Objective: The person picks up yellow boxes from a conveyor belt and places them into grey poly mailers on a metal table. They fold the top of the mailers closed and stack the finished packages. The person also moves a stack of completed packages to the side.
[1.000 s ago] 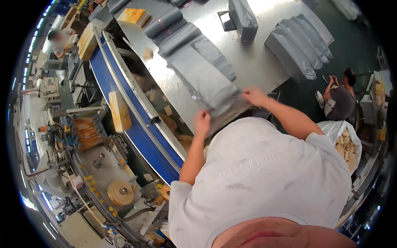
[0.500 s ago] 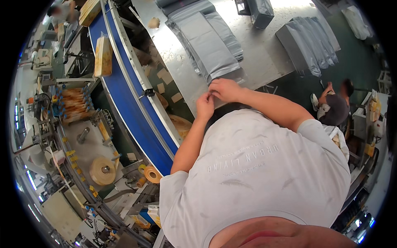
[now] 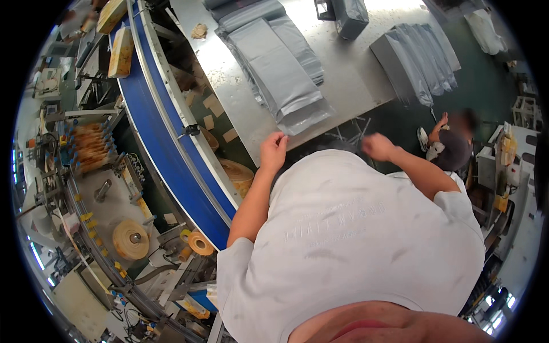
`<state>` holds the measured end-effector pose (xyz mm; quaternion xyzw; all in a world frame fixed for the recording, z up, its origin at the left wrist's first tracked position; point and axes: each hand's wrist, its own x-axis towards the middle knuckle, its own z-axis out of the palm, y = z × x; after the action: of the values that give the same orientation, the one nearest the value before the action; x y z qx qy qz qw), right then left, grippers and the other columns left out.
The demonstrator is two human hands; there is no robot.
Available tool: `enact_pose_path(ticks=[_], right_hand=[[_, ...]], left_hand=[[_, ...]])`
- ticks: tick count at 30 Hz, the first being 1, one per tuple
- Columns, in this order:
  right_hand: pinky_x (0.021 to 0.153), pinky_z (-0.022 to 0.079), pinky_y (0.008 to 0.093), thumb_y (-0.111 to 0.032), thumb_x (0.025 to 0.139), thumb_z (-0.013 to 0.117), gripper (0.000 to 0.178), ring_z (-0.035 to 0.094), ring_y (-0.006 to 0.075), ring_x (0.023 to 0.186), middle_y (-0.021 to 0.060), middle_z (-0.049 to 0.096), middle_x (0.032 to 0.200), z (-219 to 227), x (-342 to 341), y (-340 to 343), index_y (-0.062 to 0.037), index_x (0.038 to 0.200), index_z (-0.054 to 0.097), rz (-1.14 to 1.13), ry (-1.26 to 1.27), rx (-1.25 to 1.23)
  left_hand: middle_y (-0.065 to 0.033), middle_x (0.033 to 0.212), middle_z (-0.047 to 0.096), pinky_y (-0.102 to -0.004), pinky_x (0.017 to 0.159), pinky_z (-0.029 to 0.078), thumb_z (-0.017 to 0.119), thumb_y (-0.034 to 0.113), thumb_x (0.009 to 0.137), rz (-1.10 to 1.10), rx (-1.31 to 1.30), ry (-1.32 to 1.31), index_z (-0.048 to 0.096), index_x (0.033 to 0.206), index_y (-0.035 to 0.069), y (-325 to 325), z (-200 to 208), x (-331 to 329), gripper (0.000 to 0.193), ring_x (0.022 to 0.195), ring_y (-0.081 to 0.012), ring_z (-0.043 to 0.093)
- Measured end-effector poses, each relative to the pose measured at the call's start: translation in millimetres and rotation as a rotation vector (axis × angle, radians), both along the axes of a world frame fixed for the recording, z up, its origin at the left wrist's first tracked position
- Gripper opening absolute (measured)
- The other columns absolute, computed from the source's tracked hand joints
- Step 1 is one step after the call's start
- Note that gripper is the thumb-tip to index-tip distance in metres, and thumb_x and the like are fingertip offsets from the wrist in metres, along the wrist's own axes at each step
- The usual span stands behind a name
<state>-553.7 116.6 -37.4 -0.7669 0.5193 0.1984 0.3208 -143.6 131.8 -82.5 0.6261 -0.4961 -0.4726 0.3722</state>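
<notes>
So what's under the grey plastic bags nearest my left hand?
The grey plastic bags lie on the metal table, which shows on both sides; anything else directly beneath them is covered from view.

The plastic bags (image 3: 280, 66) are grey, the belt (image 3: 154, 154) blue.

Metal table (image 3: 357, 77), shiny top. Layered flat grey bags (image 3: 274, 63) at left-centre, long side far to near, near end at the near edge. Small tan scrap (image 3: 199, 31) to their far left. Far side: upright grey package (image 3: 350, 18), dark frame-like item (image 3: 324, 10) just left. Right: row of grey wrapped packs (image 3: 414, 60), side by side, touching.
</notes>
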Motion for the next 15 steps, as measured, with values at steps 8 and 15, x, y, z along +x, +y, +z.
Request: enact_pose_path(ticks=[8, 15], right_hand=[[0.079, 0.056, 0.0465, -0.031, 0.099, 0.068, 0.026, 0.07, 0.0369, 0.092, 0.0157, 0.072, 0.1, 14.7, 198.1, -76.0, -0.0072, 0.109, 0.07, -0.071, -0.749, -0.325], [0.077, 0.057, 0.0512, -0.023, 0.1, 0.064, 0.019, 0.07, 0.0437, 0.091, 0.0194, 0.072, 0.095, -31.0, 4.2, -31.0, -0.005, 0.097, 0.067, -0.236, -0.399, -0.247]], left_hand=[[-0.0043, 0.085, 0.076, -0.0267, 0.073, 0.052, 0.072, 0.011, 0.098, -0.074, -0.065, 0.013, 0.075, 0.097, -0.002, -32.4, 9.0, -21.6, 0.013, 0.077, -0.0083, 0.065], [-0.0091, 0.072, 0.069, -0.0291, 0.068, 0.051, 0.075, 0.012, 0.093, 0.039, 0.119, 0.109, 0.073, 0.089, -0.002, 1.9, -4.2, -9.0, 0.015, 0.066, -0.0115, 0.062]])
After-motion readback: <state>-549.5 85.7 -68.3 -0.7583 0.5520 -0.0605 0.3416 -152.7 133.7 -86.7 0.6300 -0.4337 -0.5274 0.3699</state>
